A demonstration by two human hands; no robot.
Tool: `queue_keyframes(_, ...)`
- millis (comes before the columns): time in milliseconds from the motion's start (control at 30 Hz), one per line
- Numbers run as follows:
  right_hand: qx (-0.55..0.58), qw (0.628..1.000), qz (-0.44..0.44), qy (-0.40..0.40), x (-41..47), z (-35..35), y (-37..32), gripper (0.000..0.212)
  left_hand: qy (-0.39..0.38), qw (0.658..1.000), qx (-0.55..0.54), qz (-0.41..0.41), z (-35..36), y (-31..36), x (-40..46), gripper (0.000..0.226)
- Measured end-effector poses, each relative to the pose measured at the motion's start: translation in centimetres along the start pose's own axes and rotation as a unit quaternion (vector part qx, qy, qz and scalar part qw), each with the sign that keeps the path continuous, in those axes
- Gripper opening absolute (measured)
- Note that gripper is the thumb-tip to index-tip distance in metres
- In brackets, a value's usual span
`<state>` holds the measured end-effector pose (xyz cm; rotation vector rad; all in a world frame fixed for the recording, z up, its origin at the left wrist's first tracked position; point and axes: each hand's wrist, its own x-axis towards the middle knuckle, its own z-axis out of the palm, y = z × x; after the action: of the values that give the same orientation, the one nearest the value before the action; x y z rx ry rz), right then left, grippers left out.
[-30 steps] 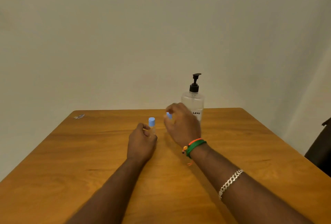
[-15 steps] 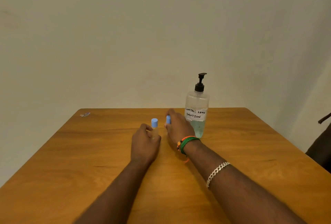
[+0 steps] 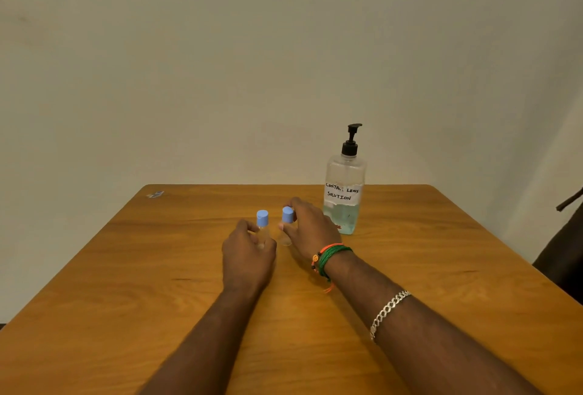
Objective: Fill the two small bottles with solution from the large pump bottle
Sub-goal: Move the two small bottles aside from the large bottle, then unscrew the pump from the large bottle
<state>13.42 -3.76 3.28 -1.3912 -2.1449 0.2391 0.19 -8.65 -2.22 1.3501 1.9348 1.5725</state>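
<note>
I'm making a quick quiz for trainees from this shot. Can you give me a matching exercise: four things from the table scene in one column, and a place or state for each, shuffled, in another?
Things:
1. pump bottle
2. left small bottle
3. right small bottle
4. scrap

Places or states:
A. held by the right hand
B. lying at the table's far left corner
C. held by the left hand
D. untouched, partly filled, black pump on top

Pairs: 1-D, 2-C, 3-A, 4-B
</note>
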Motion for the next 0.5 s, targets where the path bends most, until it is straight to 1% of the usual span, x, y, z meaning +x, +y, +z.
queue_keyframes(300,0.004,1.000,0.017,-0.018,0.06,0.32,-0.42,0.038,0.003,1.000,0.006,-0.007,-0.11,0.32,-0.08,0.029)
queue_keyframes(400,0.002,1.000,0.017,-0.017,-0.17,0.27,-0.35,0.046,-0.001,1.000,-0.005,-0.008,-0.32,0.71,-0.31,0.038)
queue_keyframes(500,0.019,0.999,0.027,-0.001,-0.38,-0.61,-0.08,0.055,-0.009,1.000,-0.014,-0.011,-0.61,0.85,-0.48,0.055)
